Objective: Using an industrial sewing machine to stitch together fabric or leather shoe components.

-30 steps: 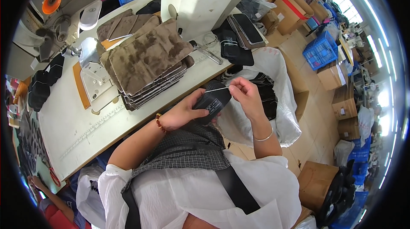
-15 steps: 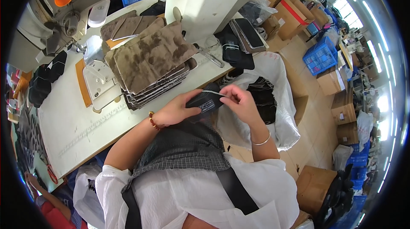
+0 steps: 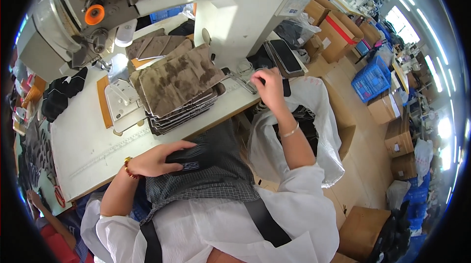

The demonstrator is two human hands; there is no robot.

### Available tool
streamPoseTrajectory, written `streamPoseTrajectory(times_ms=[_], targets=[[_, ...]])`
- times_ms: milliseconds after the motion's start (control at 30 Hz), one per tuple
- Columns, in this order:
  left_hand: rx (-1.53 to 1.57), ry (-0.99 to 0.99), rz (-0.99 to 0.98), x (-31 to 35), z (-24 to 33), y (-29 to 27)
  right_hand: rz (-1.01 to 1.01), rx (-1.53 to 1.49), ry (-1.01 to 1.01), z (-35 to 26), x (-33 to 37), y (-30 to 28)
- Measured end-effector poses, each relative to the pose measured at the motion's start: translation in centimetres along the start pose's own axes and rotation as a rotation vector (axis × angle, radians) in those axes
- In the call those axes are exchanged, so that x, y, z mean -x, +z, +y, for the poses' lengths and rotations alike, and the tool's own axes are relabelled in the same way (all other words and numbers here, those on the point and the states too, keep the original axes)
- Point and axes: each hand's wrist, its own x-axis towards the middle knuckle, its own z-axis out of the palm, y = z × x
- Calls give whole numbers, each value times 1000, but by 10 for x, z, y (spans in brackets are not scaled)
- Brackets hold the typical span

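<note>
My left hand (image 3: 159,159) is closed round a small dark fabric piece (image 3: 192,166) with a pale printed label. It is held low over my dark checked apron (image 3: 211,182), and its outline blends into the apron. My right hand (image 3: 269,85) is raised over the table's right end, beside the white sack (image 3: 327,152). Its fingers are curled together; whatever they hold, if anything, cannot be made out. Close to it lie a metal tool (image 3: 239,81) and a stack of dark flat pieces (image 3: 286,58). Left of these stands a stack of brown plush pieces (image 3: 179,82).
A sewing machine (image 3: 117,103) with an orange dial occupies the white table (image 3: 81,145). Black bundles (image 3: 61,97) lie at its left. The open sack, holding dark pieces, stands beside the table. Cardboard boxes (image 3: 338,37) and a blue crate (image 3: 371,80) line the right.
My right hand has left the dark fabric piece and its pale band, moving up and right over the table end. My left hand has drawn the piece down and left toward my apron.
</note>
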Motion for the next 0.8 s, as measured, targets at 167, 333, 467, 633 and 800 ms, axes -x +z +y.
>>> streamPoseTrajectory(times_ms=[167, 333, 467, 633, 800], targets=[[-83, -11, 181, 63, 6, -16, -181, 307, 24, 25, -64, 36], [-13, -315, 388, 144, -17, -44, -108, 537, -18, -12, -62, 27], [108, -375, 548, 182, -50, -90, 117, 159, -215, -74, -39, 10], [119, -403, 538, 195, -86, -128, 163, -78, -453, -151, -29, -1], [132, -365, 497, 192, -113, -133, 269, 140, -417, -179, -50, -13]])
